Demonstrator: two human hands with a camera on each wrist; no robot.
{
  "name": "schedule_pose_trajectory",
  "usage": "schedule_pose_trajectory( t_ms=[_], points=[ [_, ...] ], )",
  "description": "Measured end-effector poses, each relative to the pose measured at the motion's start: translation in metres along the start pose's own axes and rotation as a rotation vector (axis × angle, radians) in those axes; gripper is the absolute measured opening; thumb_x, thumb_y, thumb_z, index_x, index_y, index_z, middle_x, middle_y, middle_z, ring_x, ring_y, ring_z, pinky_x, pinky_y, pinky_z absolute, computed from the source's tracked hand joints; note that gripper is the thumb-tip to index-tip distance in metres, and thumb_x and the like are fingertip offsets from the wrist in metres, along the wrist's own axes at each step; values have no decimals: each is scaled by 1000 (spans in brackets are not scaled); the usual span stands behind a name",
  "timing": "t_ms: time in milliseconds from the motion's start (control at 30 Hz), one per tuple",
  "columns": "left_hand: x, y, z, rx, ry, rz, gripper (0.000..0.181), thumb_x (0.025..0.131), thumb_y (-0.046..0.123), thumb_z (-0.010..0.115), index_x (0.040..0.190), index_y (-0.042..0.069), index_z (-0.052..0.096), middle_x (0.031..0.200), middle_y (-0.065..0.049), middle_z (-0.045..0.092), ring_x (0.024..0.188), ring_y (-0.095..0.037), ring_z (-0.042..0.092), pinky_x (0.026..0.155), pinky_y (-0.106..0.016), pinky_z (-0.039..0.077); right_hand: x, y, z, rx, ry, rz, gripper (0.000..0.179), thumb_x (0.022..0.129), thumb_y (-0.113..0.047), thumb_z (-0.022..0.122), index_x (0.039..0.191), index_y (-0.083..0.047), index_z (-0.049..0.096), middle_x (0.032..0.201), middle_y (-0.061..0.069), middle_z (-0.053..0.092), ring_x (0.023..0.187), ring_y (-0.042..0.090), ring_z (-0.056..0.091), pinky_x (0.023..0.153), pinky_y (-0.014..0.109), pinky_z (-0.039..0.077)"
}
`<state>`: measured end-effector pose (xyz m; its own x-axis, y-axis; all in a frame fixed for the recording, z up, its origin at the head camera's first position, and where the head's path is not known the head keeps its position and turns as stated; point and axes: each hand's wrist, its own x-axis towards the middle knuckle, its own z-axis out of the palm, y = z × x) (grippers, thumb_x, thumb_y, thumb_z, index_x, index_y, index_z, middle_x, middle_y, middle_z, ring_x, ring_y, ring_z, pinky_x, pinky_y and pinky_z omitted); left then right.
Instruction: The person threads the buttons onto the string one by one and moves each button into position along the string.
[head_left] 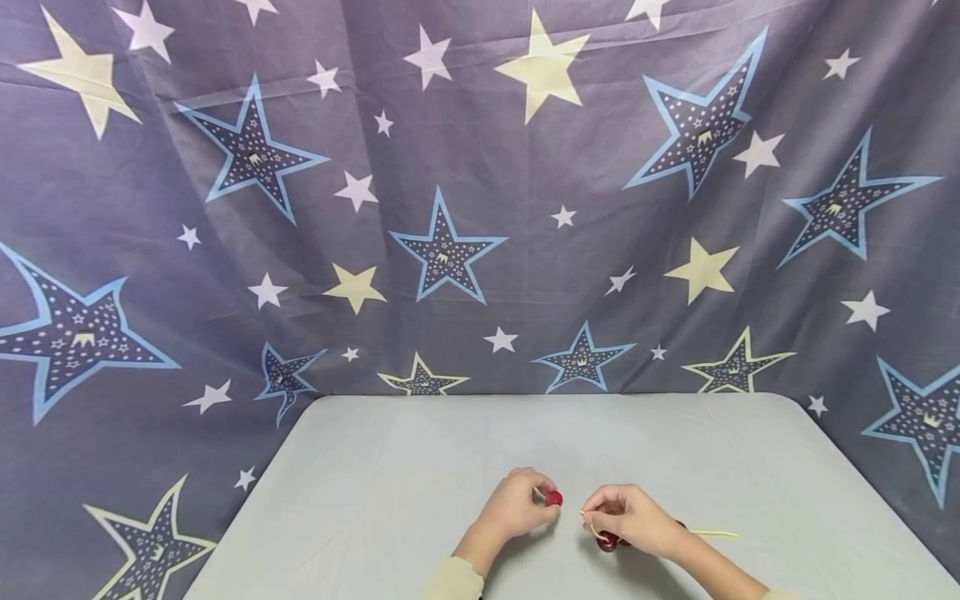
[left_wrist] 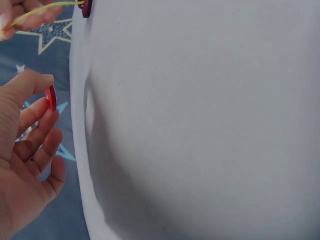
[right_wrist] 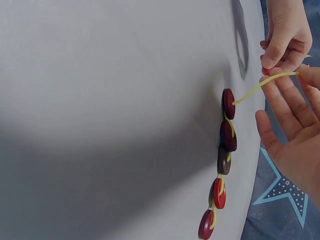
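Observation:
My left hand (head_left: pixel 516 505) pinches a bright red button (head_left: pixel 553 498) between thumb and fingertip; the left wrist view shows the button (left_wrist: pixel 51 98) edge-on. To its right, my right hand (head_left: pixel 632 515) pinches one end of a yellow string (right_wrist: pixel 261 86). Several dark red, brownish and bright red buttons are strung in a row on that string, among them a dark red button (right_wrist: pixel 228 104) nearest the held end. The row hangs or lies below the right hand, partly hidden by it in the head view. A small gap separates the two hands.
A table (head_left: pixel 390 467) covered in pale cloth lies under both hands. Behind and beside it hangs a grey-purple curtain (head_left: pixel 480 167) with a star pattern. The string's other end (head_left: pixel 716 533) sticks out to the right of the right hand.

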<state>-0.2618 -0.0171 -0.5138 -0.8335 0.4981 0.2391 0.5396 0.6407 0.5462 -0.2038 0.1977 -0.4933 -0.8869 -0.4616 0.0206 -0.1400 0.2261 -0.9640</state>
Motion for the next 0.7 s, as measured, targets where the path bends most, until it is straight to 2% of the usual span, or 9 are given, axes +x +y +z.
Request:
schedule_pose_trajectory(
  t_ms=[133, 333, 500, 667, 700],
  points=[
    [-3, 0, -2, -44, 7, -33, 21, 69, 22, 74, 88, 14, 71, 80, 7, 64, 73, -6, 52, 66, -14, 40, 1, 3, 0, 14, -9, -14, 28, 89, -7, 57, 99, 19, 56, 80, 14, 66, 63, 7, 57, 55, 27, 50],
    [-6, 2, -4, -80, 9, -49, 18, 70, 22, 75, 86, 15, 71, 80, 5, 63, 73, -8, 52, 65, -16, 40, 1, 4, 0, 5, -5, -11, 29, 90, -10, 57, 98, 18, 56, 78, 13, 66, 63, 7, 57, 55, 28, 51],
    [-9, 4, -6, -101, 5, -55, 18, 71, 22, 75, 87, 17, 70, 82, 8, 62, 78, -9, 54, 68, -17, 42, 3, 5, 0, -49, 19, -26, 29, 90, -14, 60, 97, 15, 59, 72, 10, 65, 61, 6, 58, 54, 29, 52],
    [-12, 5, -6, -132, 15, -44, 25, 72, 23, 75, 95, 15, 70, 84, 8, 63, 81, -10, 57, 70, -18, 45, 2, 5, 0, -64, 26, -66, 27, 90, -13, 59, 97, 13, 60, 69, 15, 63, 57, 4, 55, 51, 29, 50],
    [-12, 5, -5, -147, 18, -41, 25, 72, 23, 75, 95, 14, 70, 84, 8, 64, 81, -10, 57, 71, -18, 45, 3, 5, -1, -66, 26, -67, 27, 90, -13, 59, 97, 13, 60, 68, 12, 63, 57, 4, 55, 51, 29, 50]
  ],
)
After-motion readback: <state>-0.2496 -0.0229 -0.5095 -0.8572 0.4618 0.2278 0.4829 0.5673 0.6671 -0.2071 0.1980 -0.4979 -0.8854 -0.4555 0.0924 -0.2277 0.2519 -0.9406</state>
